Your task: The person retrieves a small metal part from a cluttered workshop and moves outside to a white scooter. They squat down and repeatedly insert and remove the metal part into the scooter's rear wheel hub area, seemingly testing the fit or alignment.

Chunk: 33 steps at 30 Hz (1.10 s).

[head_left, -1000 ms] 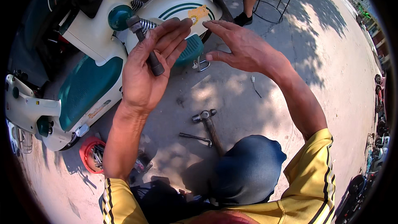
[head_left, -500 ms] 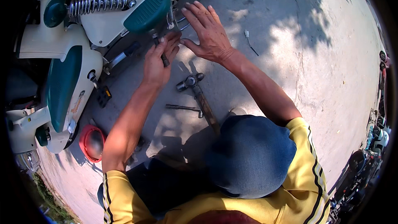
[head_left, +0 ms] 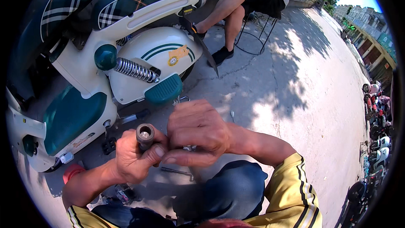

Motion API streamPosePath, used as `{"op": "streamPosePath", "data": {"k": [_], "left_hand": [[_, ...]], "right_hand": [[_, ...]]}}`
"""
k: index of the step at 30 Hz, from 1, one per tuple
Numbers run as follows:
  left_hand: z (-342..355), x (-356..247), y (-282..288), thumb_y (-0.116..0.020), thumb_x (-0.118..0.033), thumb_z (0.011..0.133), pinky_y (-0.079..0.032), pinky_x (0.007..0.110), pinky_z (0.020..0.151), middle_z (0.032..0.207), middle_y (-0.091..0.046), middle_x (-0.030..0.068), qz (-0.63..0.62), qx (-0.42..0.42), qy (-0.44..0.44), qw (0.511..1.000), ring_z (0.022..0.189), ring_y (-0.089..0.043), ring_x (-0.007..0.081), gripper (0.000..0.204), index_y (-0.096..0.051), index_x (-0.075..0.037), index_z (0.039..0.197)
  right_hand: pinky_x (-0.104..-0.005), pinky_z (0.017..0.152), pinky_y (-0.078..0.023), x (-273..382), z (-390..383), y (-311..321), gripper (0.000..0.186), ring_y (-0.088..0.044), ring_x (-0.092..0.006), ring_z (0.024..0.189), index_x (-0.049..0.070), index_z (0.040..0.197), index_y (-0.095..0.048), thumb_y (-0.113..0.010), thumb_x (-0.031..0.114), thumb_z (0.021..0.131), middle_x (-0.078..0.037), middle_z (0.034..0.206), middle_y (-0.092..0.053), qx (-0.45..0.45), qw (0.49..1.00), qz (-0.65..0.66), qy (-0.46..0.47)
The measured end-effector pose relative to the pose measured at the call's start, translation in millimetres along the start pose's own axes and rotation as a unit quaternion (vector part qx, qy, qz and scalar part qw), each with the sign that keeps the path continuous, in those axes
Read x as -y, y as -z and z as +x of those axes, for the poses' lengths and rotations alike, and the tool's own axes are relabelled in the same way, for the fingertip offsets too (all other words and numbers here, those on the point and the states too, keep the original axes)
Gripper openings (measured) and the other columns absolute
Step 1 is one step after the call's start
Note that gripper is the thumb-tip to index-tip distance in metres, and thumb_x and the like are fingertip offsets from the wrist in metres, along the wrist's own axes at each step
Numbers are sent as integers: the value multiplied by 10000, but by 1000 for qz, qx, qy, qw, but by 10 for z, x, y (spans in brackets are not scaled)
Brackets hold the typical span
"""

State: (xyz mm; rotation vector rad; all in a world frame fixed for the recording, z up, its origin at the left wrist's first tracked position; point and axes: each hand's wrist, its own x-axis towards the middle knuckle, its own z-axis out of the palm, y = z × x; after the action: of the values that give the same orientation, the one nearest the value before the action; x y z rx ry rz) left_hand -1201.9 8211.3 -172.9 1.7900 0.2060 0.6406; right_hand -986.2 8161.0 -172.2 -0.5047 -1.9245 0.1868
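Note:
My left hand (head_left: 130,156) is wrapped round a dark socket wrench (head_left: 144,137), its round hollow end turned up toward me with a pale shiny spot inside. Right beside it, my right hand (head_left: 200,131) is curled, with its knuckles up and thumb tucked under; what it holds, if anything, is hidden. Both hands are raised above the ground. Beyond them stands a cream and green electric scooter (head_left: 147,52), with a green footrest (head_left: 164,89) low on its side. An L-shaped wrench (head_left: 178,172) lies on the concrete under my hands. The hammer there is mostly covered by my right hand.
A seated person (head_left: 240,10) in black shorts is on a stool (head_left: 255,38) behind the scooter. A small white connector with a wire (head_left: 232,114) lies on the ground. Something red and rounded (head_left: 74,171) sits by my left forearm. Parked two-wheelers (head_left: 375,143) line the far right.
My left hand has lifted the socket wrench from beside the footrest and turned its end up toward me. My right hand has gone from spread to curled beside it. The view has tilted up.

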Motion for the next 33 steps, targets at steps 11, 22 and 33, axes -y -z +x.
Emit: {"op": "streamPosePath", "data": {"k": [11,22,33], "left_hand": [[-963,105,120,-601,-93,1020,-496,296,539,666,-649,71,-14,-18,120,992,590,-637,126,116,-608,22,1006],[-1293,42,202,-577,-72,1027,-471,294,511,637,-621,61,-15,-72,117,990,564,-617,124,105,-609,28,1025],[-1256,31,143,-577,-65,1022,-461,292,509,633,-613,64,-16,-66,117,991,560,-601,122,95,-607,24,1013]], "right_hand": [[-390,516,-390,149,-50,-841,285,-548,-279,563,82,701,-579,-786,223,837,-50,662,-565,134,991,-4,-8],[-372,501,-387,187,138,-1133,271,-548,-256,542,77,690,-605,-791,221,824,-49,637,-556,161,987,7,0],[-362,487,-375,216,105,-1077,282,-541,-241,524,72,675,-607,-795,221,823,-50,626,-561,161,987,-4,8]]}}
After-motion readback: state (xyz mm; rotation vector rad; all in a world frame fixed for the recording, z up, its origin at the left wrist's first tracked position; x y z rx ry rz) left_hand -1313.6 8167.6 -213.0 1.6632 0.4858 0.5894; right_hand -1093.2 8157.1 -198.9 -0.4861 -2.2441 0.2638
